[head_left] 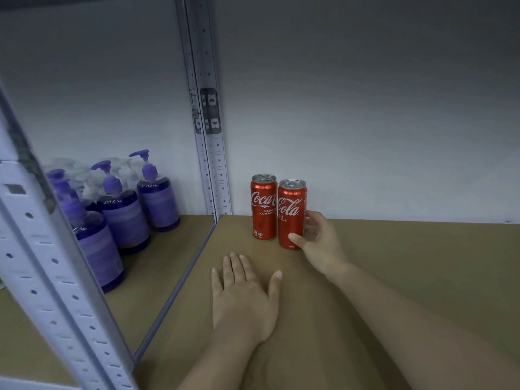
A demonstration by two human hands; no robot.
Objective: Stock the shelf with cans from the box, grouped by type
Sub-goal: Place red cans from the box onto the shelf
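Head view: two red Coca-Cola cans upright on the brown shelf board (394,263), near the back wall. Rear can (263,206) touching the front can (291,213). Right hand (318,240) wrapped round the front can. Left hand (243,294) flat, fingers straight, before the front can. Purple pump bottles (121,209) well left of it, beyond the perforated upright (209,153).
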